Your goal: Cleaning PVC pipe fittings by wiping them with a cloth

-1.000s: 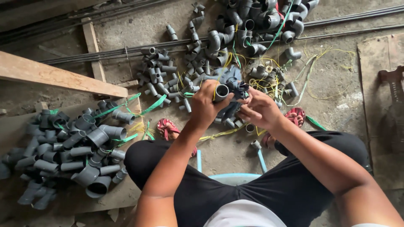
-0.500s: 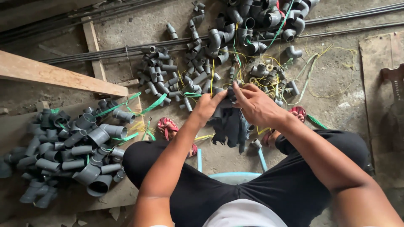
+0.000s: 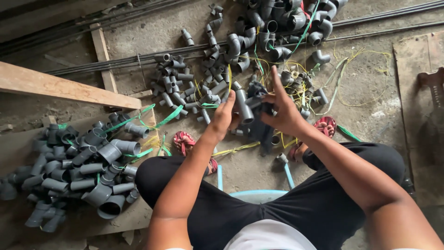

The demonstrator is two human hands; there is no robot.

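Note:
My left hand point(image 3: 225, 115) and my right hand point(image 3: 280, 110) together grip a bunch of dark grey plastic pipe fittings point(image 3: 252, 113) held in front of me above the floor. One grey elbow fitting sticks out between the two hands. My right index finger points up and away. Yellow string point(image 3: 236, 149) hangs beneath the bunch.
A heap of grey pipe fittings point(image 3: 83, 162) tied with green strap lies at the left on a board. More fittings point(image 3: 185, 81) and larger elbows point(image 3: 277, 23) with yellow string are scattered ahead. A wooden plank point(image 3: 60, 85) and steel rods point(image 3: 379, 18) cross the floor. I sit on a light blue stool point(image 3: 252, 194).
The bunch of fittings dropped lower half a second ago, then came back up between both hands. My right index finger now sticks out.

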